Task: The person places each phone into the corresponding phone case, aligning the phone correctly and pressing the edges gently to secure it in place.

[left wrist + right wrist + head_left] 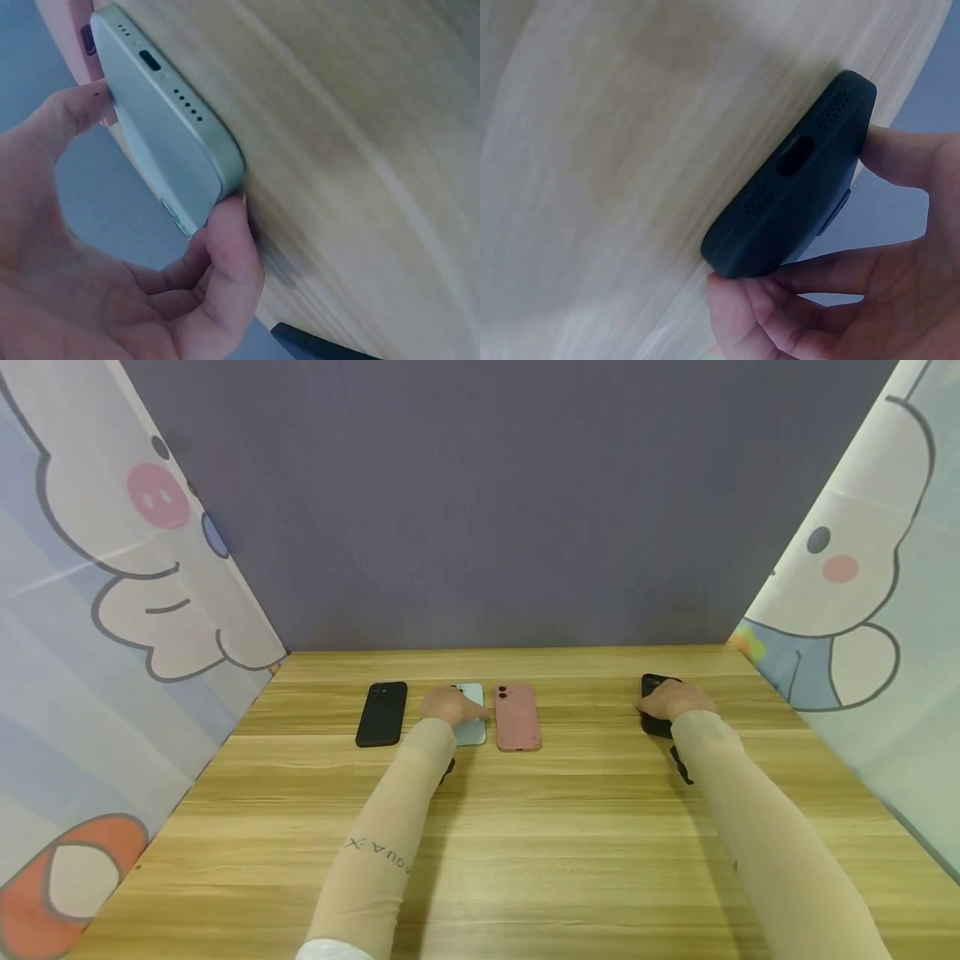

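My left hand point(447, 704) reaches over a pale mint phone point(472, 732), thumb on one long side and fingers on the other. In the left wrist view the phone point(154, 124) shows its charging port end, pinched between thumb and fingers. To the right, my right hand point(677, 699) grips a black phone point(655, 727) by its sides. Its port end with two speaker grilles faces the right wrist view, where the thumb point(900, 156) and fingers hold the cased phone point(802, 184). Both phones lie back side up on or close over the table.
A pink phone point(517, 718) lies just right of the mint one. Another black phone point(382, 714) lies to its left. The wooden table point(555, 852) meets a grey back panel point(510, 510), with cartoon-printed curtains point(60, 693) along both sides.
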The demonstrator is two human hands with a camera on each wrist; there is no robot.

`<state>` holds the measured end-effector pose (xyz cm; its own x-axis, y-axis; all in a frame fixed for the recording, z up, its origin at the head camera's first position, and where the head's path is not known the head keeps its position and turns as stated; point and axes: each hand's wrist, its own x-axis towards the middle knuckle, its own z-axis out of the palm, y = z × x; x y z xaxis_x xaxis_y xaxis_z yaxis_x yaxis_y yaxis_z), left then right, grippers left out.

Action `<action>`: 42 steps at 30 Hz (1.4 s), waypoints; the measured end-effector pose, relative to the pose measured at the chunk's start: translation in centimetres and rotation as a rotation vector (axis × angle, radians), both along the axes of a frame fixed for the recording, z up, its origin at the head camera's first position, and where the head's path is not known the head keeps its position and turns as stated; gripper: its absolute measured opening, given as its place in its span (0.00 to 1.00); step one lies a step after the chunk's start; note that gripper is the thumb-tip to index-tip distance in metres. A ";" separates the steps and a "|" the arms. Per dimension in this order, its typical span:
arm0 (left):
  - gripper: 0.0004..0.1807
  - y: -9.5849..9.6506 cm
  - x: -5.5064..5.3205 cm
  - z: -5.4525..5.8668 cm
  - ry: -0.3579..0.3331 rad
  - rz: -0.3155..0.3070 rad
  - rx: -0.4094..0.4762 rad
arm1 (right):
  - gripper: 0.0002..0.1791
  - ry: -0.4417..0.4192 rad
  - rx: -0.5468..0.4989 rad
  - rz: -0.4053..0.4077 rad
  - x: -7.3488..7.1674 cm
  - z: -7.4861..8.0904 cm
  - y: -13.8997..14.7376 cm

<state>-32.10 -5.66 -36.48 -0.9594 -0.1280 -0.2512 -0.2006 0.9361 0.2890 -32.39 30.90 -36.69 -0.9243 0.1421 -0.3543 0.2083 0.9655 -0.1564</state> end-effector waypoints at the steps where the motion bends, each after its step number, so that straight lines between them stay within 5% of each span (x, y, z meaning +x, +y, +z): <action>1: 0.40 0.0 0.0 0.0 0.005 -0.002 -0.005 | 0.49 0.001 0.003 -0.001 0.0 0.0 0.0; 16: 0.49 -1.1 0.1 0.0 0.001 0.011 0.087 | 0.49 0.001 -0.006 0.000 0.1 0.5 -0.2; 23: 0.52 -1.9 -0.7 -0.5 -0.032 0.010 0.173 | 0.49 -0.008 -0.014 0.012 -0.1 0.4 0.0; 33: 0.37 -2.5 -1.0 -0.1 -0.043 0.013 0.263 | 0.50 -0.004 0.003 -0.010 -0.3 0.3 -0.1; 42: 0.19 -3.2 -1.2 0.0 -0.053 0.057 0.450 | 0.49 0.005 -0.001 -0.011 0.0 0.4 -0.1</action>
